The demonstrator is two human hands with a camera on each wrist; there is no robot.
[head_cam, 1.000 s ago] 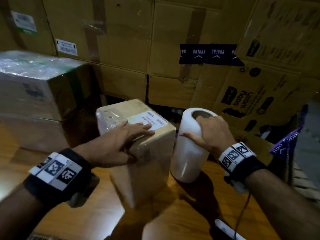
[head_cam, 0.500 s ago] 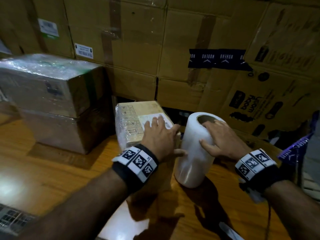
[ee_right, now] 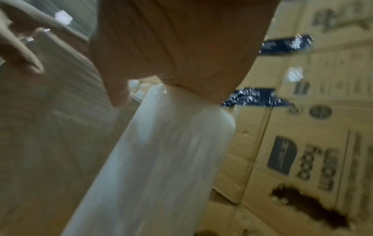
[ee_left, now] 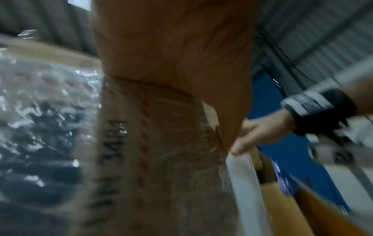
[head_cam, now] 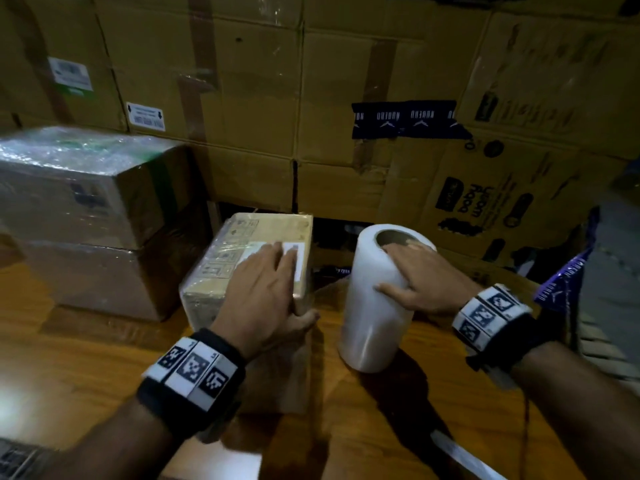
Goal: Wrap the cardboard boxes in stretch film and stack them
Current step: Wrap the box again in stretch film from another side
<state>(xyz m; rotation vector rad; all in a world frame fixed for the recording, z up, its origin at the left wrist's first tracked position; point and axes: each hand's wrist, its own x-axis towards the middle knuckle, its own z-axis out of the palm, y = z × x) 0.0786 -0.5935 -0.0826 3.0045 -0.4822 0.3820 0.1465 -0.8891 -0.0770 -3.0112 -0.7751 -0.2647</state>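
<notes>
A small cardboard box, covered in clear film, stands on the wooden table. My left hand lies flat on its top with straight fingers over the white label, thumb down the right side. Right beside it stands a white stretch film roll, upright. My right hand grips the roll's top rim, fingers in the core and thumb outside. The left wrist view shows the filmed box under my palm. The right wrist view shows the roll below my palm.
Two film-wrapped boxes are stacked at the left. A wall of large cardboard cartons closes off the back. Dark printed tape hangs at the right. A white strip lies near the table's front.
My left hand has slid across the box top to its right edge, and the box has turned. The right hand keeps hold of the roll, which stays upright.
</notes>
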